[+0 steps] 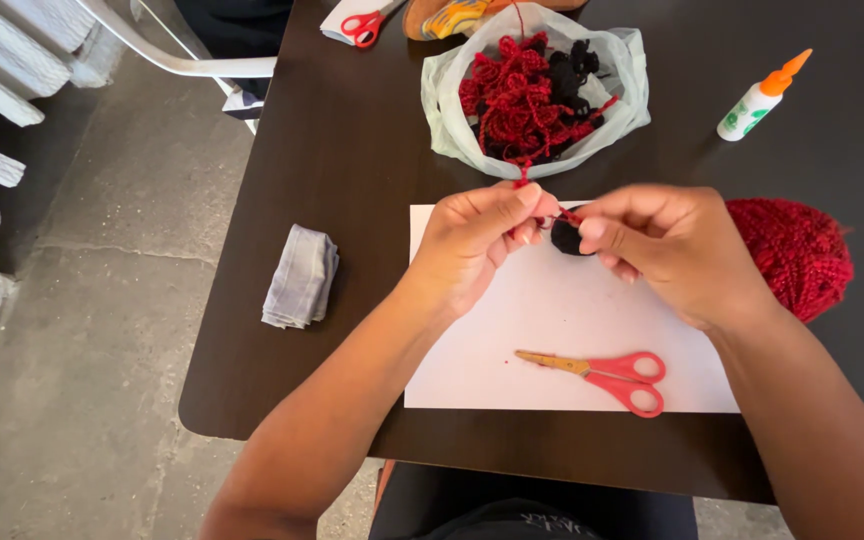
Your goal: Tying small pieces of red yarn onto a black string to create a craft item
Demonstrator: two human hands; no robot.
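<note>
Head view: the white paper sheet (552,330) lies on the dark desk (352,150) and serves as reference; above its upper edge the left hand (472,245) has its fingers (524,200) pinched on a red yarn strand (564,213); the right hand (672,250), just beside it, has its fingers (597,228) closed on a small black pompom (567,238), to which the strand runs. On the sheet's lower part lie red-handled scissors (607,378), untouched. Beyond the sheet's far edge stands a clear plastic bag (537,85) of red and black yarn pieces; at the sheet's right edge rests a red yarn ball (797,255), partly behind the right hand; far right of the bag lies a glue bottle (760,98); left of the sheet lies a folded grey cloth (302,278).
</note>
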